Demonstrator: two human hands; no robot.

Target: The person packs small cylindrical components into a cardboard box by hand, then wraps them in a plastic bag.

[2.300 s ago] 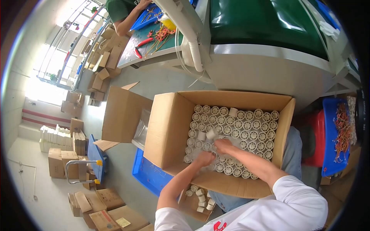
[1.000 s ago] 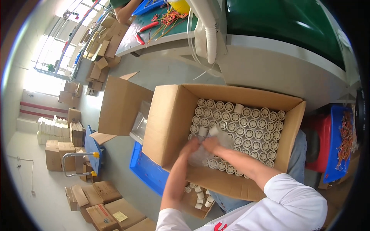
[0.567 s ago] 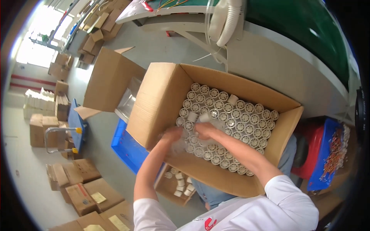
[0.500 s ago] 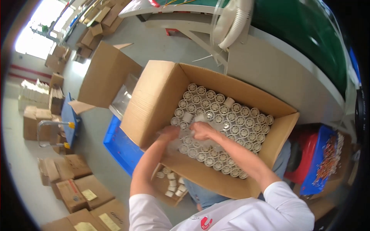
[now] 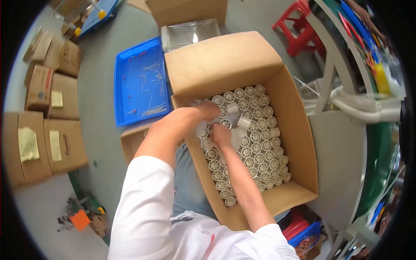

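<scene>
Rows of white round plastic parts (image 5: pixel 256 137) with slotted tops fill the open cardboard carton (image 5: pixel 299 130) in front of me. My left hand (image 5: pixel 209 111) reaches over the carton's left wall, fingers curled down among the parts; their tips are hidden. Close by, my right hand (image 5: pixel 221 133) is closed low over the parts, at the edge of crumpled clear plastic film (image 5: pixel 236 138); whatever it grips is hidden. A few white parts lie on their sides on top, one (image 5: pixel 232 108) beside my left hand and another (image 5: pixel 243 123) right of my right hand.
Left of the carton sits a blue tray (image 5: pixel 141 82) with thin pale sticks. Behind it is a clear plastic container (image 5: pixel 190 34). A red stool (image 5: pixel 299 28) stands far right, near the grey workbench (image 5: pixel 336 164). Taped cartons (image 5: pixel 65 145) are stacked at the left.
My view has turned, bringing the blue tray fully into sight. Both hands stay in the carton; they have moved nearer its left wall and closer together, among the parts and film.
</scene>
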